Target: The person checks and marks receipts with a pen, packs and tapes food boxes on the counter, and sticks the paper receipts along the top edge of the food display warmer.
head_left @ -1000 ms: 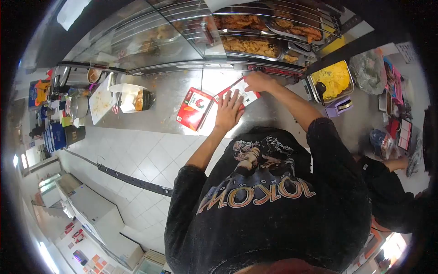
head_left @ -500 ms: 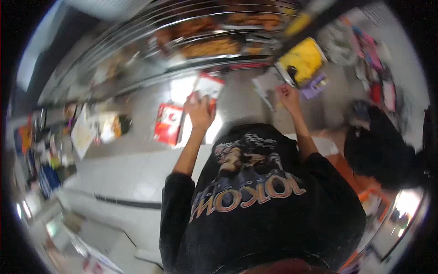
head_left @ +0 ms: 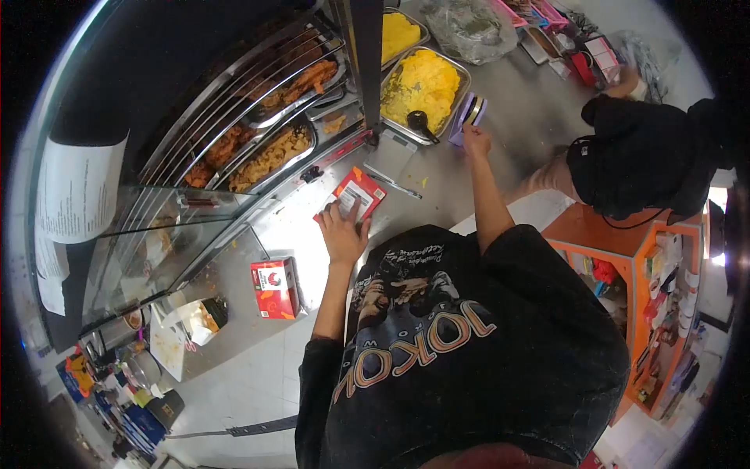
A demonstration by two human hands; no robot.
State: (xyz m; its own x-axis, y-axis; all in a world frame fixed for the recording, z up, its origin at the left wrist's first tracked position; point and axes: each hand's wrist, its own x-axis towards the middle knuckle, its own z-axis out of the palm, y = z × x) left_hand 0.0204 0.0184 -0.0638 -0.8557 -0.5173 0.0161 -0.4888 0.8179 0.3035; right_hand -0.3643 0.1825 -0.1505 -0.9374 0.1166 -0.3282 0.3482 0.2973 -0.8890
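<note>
My left hand [head_left: 344,233] lies with its fingers spread on a red box with a white label [head_left: 353,197], near the edge of the metal counter. A second red box [head_left: 274,288] with a white panel stands to its left, apart from the hand. My right hand [head_left: 476,142] is at the near end of a purple tape dispenser [head_left: 462,119], which holds a roll of tape. Its fingers are pinched together; whatever is between them is too small to make out. A small flat scale [head_left: 391,155] and a pen [head_left: 408,190] lie between my hands.
A tray of yellow food [head_left: 422,84] with a black spoon stands behind the dispenser. The glass case at left holds fried food [head_left: 275,159] on trays behind wire bars. A person in black [head_left: 644,152] works at right, above an orange shelf [head_left: 598,229]. A cutting board [head_left: 166,348] lies far left.
The view has turned and become sharper. My right hand has moved up to the tape dispenser, fingers pinched. My left hand stays on the labelled red box, lying flatter across it.
</note>
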